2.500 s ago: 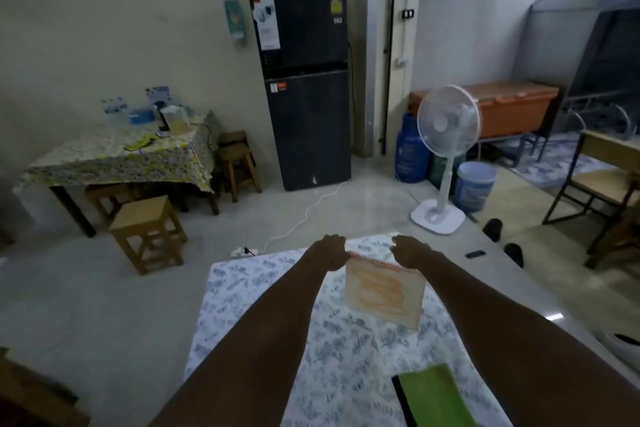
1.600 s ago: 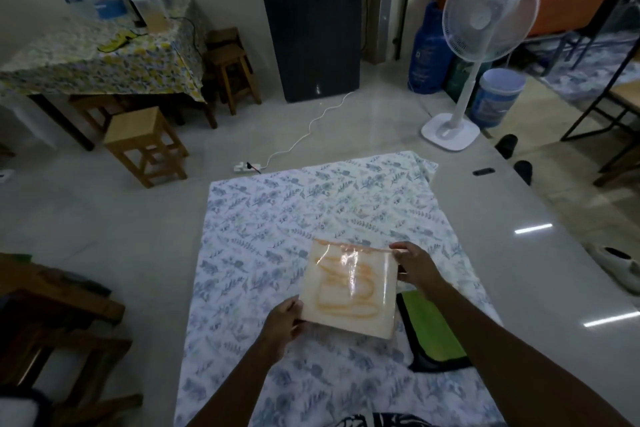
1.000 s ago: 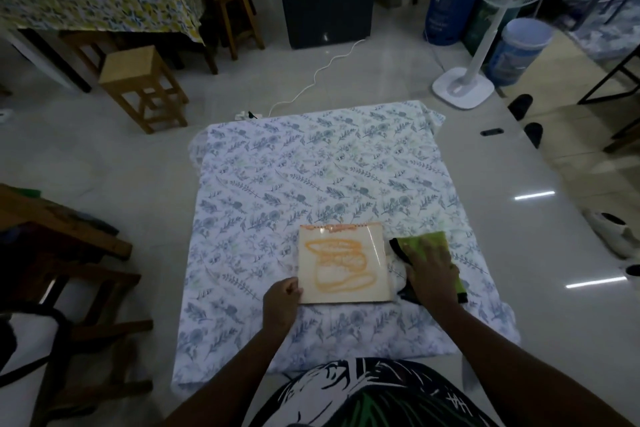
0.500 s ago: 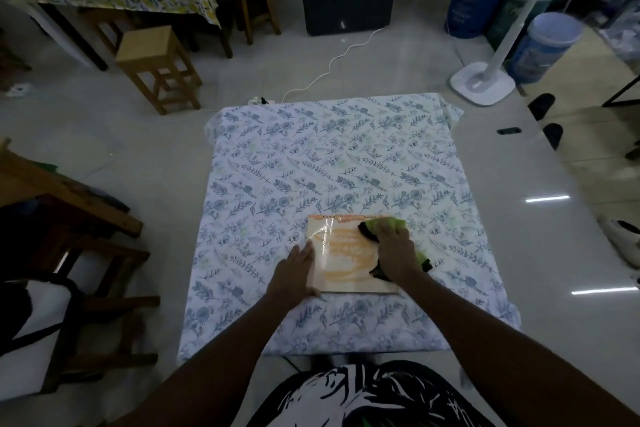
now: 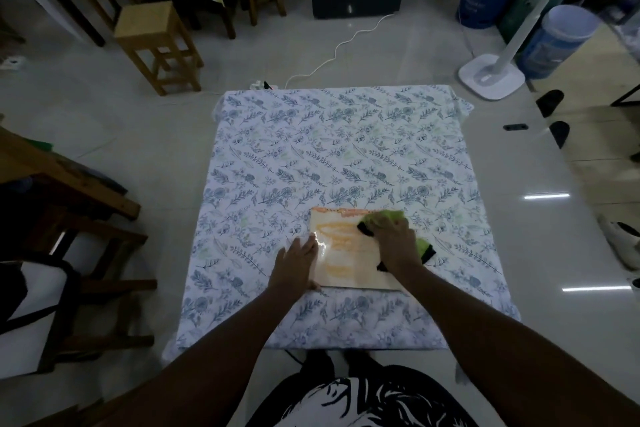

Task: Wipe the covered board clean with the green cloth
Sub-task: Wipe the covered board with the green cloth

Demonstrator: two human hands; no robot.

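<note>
Orange marks cover the board [image 5: 349, 253]. Right hand [image 5: 394, 246] clutches the cloth [image 5: 382, 217]; left hand [image 5: 296, 262], spread flat, should press hard.

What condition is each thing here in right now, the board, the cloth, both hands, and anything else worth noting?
Covered board: flat on the patterned sheet, orange smears showing.
Green cloth: bunched under the right hand, pressed on the board's far right part.
Right hand: grip closed on the cloth.
Left hand: flat, open, on the board's left edge.
Patterned sheet: spread out flat.
Fan: standing upright.
</note>
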